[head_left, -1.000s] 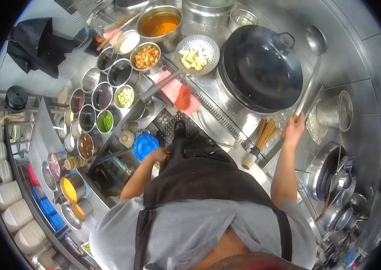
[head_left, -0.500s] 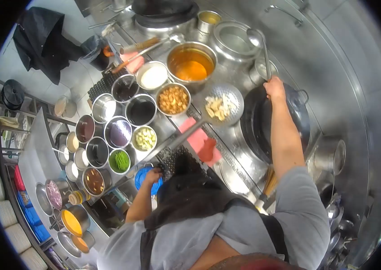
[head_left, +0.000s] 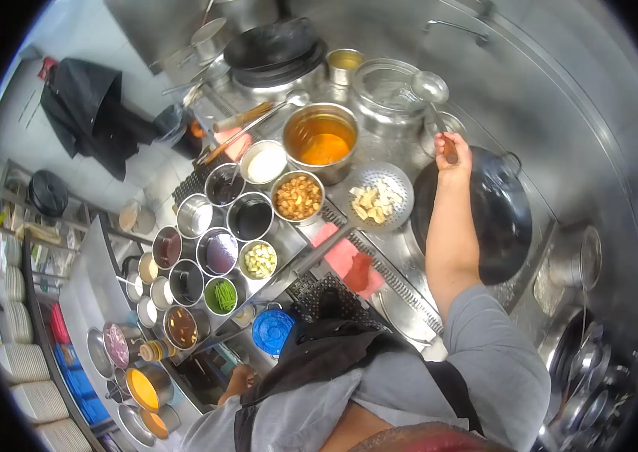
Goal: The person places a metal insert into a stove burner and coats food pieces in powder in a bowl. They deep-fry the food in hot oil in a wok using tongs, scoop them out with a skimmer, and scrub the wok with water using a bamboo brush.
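My right hand (head_left: 453,157) is closed round the wooden handle of a metal ladle (head_left: 430,87), whose bowl is over the edge of a large steel pot (head_left: 387,98). My right arm reaches across a black wok (head_left: 496,218). Low at my left side, my left hand (head_left: 242,378) is partly curled beside my apron; its fingertips and anything in them are too small to make out. A perforated strainer (head_left: 398,184) with pale pieces rests left of the wok. Beside it are a pot of orange liquid (head_left: 323,141) and a bowl of browned cubes (head_left: 298,197).
Several steel containers of sauces and cut food, one with green vegetables (head_left: 221,296), stand at the left. A pink cloth (head_left: 349,260) lies under the strainer handle. A blue lid (head_left: 273,331) is below. Another wok (head_left: 274,49) sits at the back.
My right hand has swung the ladle from the wok's right side up and left to the large pot. My left hand has moved back toward my body, away from the blue lid.
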Demonstrator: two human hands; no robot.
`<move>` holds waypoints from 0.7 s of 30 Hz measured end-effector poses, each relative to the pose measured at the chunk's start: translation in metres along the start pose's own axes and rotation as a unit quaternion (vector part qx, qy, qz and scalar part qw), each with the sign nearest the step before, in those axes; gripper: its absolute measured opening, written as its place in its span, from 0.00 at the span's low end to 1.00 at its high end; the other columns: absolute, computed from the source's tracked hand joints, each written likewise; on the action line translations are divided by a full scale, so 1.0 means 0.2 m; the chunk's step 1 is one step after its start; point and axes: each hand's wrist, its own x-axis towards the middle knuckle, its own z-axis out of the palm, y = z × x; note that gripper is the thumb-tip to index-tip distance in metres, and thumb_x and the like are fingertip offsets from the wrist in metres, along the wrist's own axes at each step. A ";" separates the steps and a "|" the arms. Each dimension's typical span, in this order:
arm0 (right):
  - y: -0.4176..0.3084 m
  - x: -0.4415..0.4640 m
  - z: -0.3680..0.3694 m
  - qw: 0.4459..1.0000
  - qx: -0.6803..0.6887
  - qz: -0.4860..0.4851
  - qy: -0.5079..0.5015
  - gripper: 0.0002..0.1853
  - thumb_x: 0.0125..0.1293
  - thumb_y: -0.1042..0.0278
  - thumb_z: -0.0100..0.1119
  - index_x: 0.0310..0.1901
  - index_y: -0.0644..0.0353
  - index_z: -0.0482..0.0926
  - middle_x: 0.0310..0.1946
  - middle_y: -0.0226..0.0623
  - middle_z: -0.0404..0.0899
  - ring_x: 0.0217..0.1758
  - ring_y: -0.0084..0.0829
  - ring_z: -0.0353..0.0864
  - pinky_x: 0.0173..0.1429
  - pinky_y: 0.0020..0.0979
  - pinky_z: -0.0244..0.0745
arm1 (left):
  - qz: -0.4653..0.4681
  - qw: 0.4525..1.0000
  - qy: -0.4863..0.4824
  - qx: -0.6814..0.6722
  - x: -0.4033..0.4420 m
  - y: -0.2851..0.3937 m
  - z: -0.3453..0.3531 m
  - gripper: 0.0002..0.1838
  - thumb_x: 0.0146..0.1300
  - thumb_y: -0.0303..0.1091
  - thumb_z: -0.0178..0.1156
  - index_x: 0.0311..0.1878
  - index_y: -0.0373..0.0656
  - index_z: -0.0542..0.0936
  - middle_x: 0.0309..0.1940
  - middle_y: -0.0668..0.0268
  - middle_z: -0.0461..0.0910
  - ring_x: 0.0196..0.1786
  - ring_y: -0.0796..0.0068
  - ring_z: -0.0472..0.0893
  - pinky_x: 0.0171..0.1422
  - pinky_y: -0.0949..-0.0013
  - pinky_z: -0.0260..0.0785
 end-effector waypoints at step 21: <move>-0.91 -1.83 -1.41 0.900 -0.390 -0.068 0.184 0.27 0.48 0.70 0.60 0.52 0.70 0.68 0.23 0.35 0.75 0.14 0.26 0.71 0.15 0.26 0.63 | 0.053 0.965 0.046 -0.254 -0.20 0.95 0.10 0.22 0.54 0.32 0.60 0.54 0.43 0.76 0.34 0.61 0.80 0.27 0.69 0.79 0.29 0.65 0.75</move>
